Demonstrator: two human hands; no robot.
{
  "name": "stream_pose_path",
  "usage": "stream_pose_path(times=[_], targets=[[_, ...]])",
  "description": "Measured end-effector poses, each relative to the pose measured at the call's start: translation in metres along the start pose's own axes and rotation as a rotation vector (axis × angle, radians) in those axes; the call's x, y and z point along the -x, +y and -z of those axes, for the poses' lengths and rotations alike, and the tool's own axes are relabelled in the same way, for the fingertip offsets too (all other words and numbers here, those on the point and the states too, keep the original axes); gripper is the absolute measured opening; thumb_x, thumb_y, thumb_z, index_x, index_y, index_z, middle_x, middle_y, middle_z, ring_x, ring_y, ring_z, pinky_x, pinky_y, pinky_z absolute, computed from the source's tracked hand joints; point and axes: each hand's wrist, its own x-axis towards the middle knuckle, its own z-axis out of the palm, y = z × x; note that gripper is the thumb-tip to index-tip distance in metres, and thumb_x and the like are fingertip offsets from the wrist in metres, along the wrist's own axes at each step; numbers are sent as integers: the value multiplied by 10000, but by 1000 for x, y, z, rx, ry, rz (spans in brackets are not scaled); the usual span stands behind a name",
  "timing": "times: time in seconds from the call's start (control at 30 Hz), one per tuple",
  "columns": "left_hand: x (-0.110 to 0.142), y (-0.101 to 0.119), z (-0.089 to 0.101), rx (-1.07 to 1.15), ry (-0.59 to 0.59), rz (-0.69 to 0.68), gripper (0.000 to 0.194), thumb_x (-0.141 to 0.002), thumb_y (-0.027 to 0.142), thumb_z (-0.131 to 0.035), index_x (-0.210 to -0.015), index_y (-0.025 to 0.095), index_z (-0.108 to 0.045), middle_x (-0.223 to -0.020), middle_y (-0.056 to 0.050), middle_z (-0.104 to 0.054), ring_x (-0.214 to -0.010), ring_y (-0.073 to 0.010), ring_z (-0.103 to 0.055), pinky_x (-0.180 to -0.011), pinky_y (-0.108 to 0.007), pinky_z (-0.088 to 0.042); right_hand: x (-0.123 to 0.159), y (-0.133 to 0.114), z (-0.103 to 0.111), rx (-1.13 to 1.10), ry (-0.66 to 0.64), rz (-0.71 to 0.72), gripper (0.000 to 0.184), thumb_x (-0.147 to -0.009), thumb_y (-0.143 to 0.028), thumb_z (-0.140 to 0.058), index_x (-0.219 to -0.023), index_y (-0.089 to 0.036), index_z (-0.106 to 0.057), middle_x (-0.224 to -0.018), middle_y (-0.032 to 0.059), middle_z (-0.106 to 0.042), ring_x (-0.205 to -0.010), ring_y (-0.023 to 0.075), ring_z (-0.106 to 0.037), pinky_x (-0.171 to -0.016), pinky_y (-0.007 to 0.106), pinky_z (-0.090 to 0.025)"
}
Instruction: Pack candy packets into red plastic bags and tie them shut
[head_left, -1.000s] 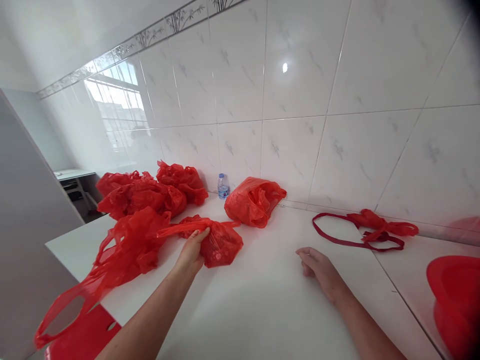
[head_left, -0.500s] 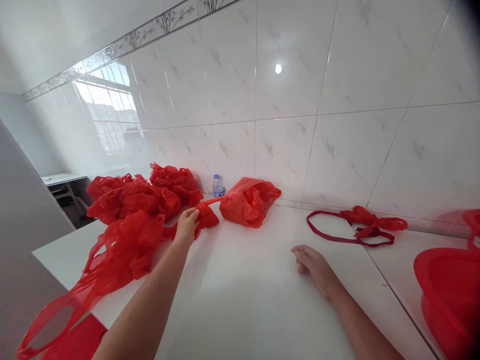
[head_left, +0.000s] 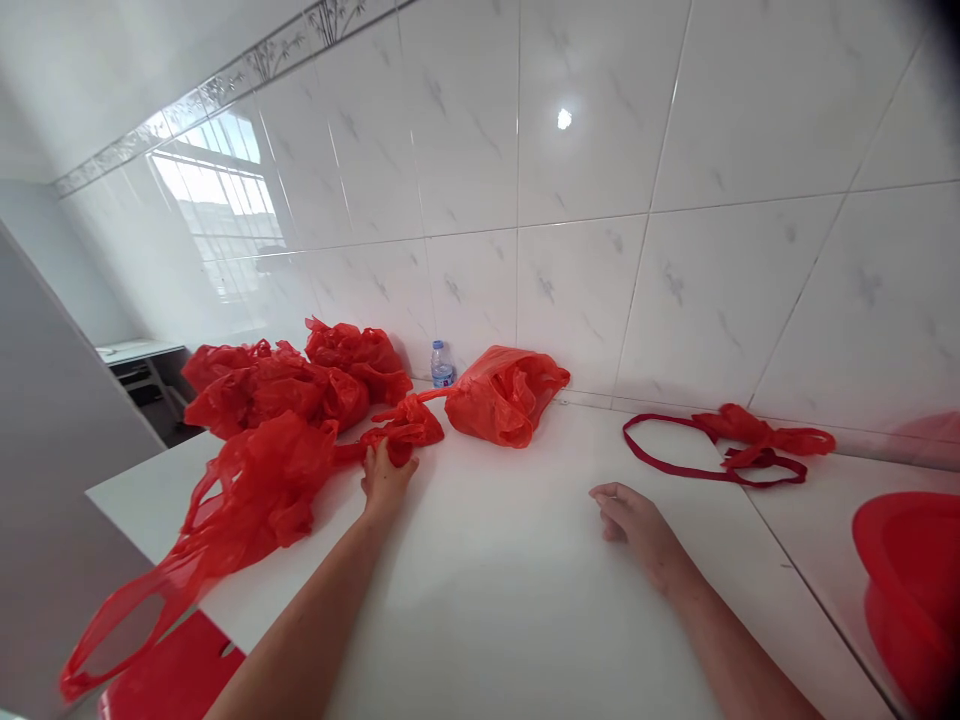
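Observation:
My left hand (head_left: 386,478) is at a small knotted red plastic bag (head_left: 424,428) on the white table (head_left: 480,580), thumb and fingers around its near side. A thin twisted strand leads from that bag towards a fuller red plastic bag (head_left: 499,395) by the wall. Left of my hand sprawls a loose red plastic bag (head_left: 262,480), one handle loop hanging over the table edge. My right hand (head_left: 634,525) hovers over or rests on the table, fingers curled in, with nothing visible in them. A dark red strap (head_left: 667,468) lies beyond it.
Several crumpled red bags (head_left: 277,385) are heaped at the back left. A small water bottle (head_left: 442,365) stands against the tiled wall (head_left: 577,290). At the right is a red basin (head_left: 911,590). A red stool (head_left: 176,670) shows below the table's left edge.
My left hand has shifted from the knot of the small bag to its nearer side, fingers now lower. The view has tilted slightly; my right hand keeps much the same pose.

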Motion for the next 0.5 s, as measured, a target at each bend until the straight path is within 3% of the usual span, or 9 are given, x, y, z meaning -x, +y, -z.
stream_pose_path(times=[0.07, 0.13, 0.2, 0.27, 0.33, 0.4, 0.43, 0.5], targets=[[11, 7, 6, -43, 7, -50, 597, -786, 327, -578, -1318, 179, -352, -1473, -192, -228, -1385, -346, -163, -1061, -523, -253, 0, 2, 1, -5, -5, 5, 270, -765, -467, -552, -860, -221, -606, -581, -51, -458, -591, 121, -452, -675, 276, -445], [25, 15, 23, -160, 59, -206, 583, -799, 315, -566, -1335, 206, -362, -1515, -148, -163, -1407, -310, -107, -1094, -495, -214, -1, 5, 3, 4, -16, 13, 269, -777, -467, -546, -868, -221, -606, -578, -48, -451, -615, 127, -458, -684, 273, -444], [40, 20, 51, -359, 156, -387, 524, -832, 323, -531, -1332, 243, -396, -1540, -98, -129, -1417, -304, -57, -1108, -532, -139, -3, 7, 4, 18, -26, 10, 284, -781, -474, -547, -901, -223, -606, -585, -44, -455, -633, 132, -465, -692, 275, -443], [48, 20, 84, -531, 258, -430, 492, -854, 344, -503, -1331, 259, -417, -1542, -86, -137, -1417, -305, -58, -1109, -557, -78, -4, 9, 4, 30, -22, -1, 302, -778, -479, -551, -928, -223, -605, -590, -42, -462, -633, 136, -469, -695, 279, -442], [47, 12, 118, -654, 339, -349, 570, -835, 420, -525, -1363, 259, -384, -1543, -107, -119, -1410, -339, -53, -1087, -602, -64, -6, 10, 3, 49, -14, -8, 310, -774, -487, -553, -927, -222, -604, -588, -41, -462, -630, 139, -474, -693, 282, -441], [38, -8, 147, -727, 358, -209, 742, -782, 531, -557, -1418, 259, -286, -1545, -140, -68, -1395, -400, -33, -1039, -649, -136, -6, 10, 1, 78, -2, -4, 309, -772, -493, -551, -915, -224, -604, -581, -43, -460, -622, 139, -473, -681, 279, -435], [32, -20, 158, -741, 344, -125, 816, -754, 583, -559, -1437, 280, -230, -1543, -147, -51, -1384, -431, -40, -1001, -674, -178, -5, 9, 0, 95, 4, -1, 308, -770, -497, -550, -905, -226, -605, -579, -43, -460, -616, 138, -469, -672, 276, -431], [19, -48, 171, -741, 198, 36, 912, -691, 652, -574, -1444, 333, -170, -1541, -138, -48, -1362, -475, -74, -937, -690, -253, -5, 9, -3, 119, 18, 4, 303, -763, -501, -551, -877, -227, -608, -581, -44, -463, -602, 133, -458, -651, 270, -423]])
